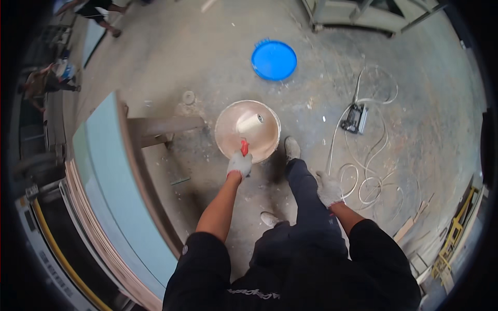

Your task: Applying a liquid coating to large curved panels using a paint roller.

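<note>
My left hand (239, 165), in a pale work glove, is closed around the red handle of a paint roller (251, 123). The roller's pale, thick sleeve lies inside a round bucket (279, 129) on the floor, against a cream-coloured coating (228, 127). Whether the sleeve is dipped into the coating or rests on top of it, I cannot tell. My right hand (329, 189), also gloved, hangs beside my right leg with its fingers stretched out and nothing in them.
A blue round lid (274, 60) lies beyond the bucket. To the right sit a black-and-silver device (355, 119) and a loosely coiled pale cable (384, 140). Light blue boards (111, 155) are stacked at left, near a wooden support (166, 125). Two people are at the far left.
</note>
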Tool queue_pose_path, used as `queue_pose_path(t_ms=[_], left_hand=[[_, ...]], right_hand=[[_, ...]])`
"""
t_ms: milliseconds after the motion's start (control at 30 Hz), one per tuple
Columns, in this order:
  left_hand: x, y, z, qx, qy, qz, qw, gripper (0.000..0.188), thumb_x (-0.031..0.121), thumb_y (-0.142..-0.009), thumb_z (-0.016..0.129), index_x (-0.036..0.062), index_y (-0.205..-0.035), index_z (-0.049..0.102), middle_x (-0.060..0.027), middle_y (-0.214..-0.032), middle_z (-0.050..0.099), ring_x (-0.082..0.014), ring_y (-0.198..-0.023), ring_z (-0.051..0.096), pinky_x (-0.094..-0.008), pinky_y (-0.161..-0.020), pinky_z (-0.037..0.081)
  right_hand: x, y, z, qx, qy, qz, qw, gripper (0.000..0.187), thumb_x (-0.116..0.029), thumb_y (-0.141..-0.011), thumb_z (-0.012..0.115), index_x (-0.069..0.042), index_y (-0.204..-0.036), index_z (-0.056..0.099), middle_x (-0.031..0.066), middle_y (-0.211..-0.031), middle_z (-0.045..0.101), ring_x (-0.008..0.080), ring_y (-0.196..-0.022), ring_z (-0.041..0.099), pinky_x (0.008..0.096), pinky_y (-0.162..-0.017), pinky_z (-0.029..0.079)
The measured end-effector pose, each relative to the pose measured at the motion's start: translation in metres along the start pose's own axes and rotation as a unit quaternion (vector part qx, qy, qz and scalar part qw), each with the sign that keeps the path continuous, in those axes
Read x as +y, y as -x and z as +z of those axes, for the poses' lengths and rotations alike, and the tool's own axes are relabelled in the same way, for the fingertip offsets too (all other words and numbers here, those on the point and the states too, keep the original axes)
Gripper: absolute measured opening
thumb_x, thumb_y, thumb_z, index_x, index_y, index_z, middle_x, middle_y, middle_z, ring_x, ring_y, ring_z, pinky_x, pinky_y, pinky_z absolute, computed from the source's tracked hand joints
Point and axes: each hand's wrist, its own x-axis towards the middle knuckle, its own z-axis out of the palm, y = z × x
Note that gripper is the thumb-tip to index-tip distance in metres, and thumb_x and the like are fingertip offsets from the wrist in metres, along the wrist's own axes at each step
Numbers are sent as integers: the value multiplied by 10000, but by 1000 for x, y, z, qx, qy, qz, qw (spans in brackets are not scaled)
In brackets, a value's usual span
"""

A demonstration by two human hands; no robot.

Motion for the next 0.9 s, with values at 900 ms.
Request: queue_pose_path(t_ms=[900], left_hand=[[-63,-294,134,26,-166,-98,981,402,300,-972,534,-41,-1128,680,-306,-1184,682,-462,-1139,657,-510,-939,536]], right_hand=[[-15,-145,79,-72,-56,-151,984,279,-107,-798,754,-92,-1066,678,88,-991,663,313,-939,628,456,-831,464]])
